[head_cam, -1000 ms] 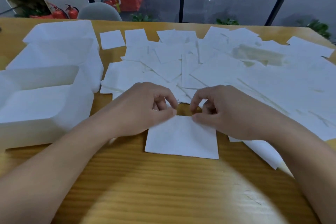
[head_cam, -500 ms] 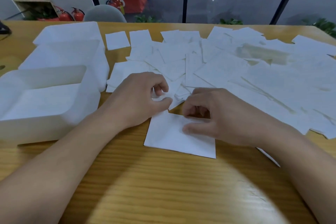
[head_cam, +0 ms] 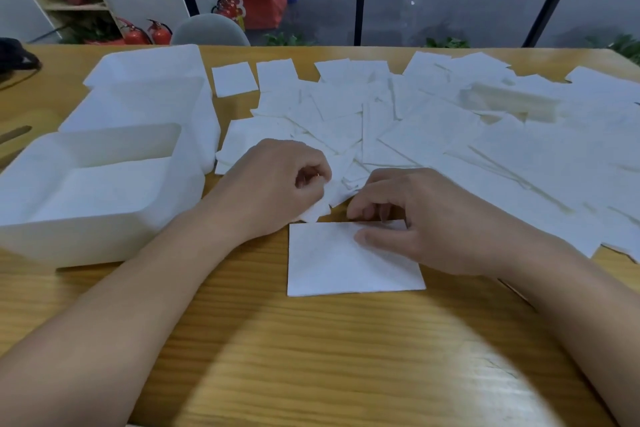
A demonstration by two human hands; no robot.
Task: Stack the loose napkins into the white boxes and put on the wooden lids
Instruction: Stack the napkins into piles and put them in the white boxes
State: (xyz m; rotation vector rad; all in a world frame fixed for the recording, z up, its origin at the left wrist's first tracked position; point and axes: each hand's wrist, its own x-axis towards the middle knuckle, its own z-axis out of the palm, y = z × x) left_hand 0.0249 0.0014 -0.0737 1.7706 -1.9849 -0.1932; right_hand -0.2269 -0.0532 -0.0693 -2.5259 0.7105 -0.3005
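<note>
Two hands over the near-centre of the table, head view only. Your left hand has its fingers curled round a crumpled napkin, pinching it just beyond the far left corner of the flat napkin. Your right hand rests on that flat napkin's far edge: thumb lying on the sheet, other fingers bent down at the edge, so it looks like a pinch on the sheet. The flat napkin lies square on the wood, nearest to you. Loose napkins lie scattered and overlapping across the far and right side of the table. White boxes sit at your left, open-topped, the nearest one beside your left forearm, more behind it.
</note>
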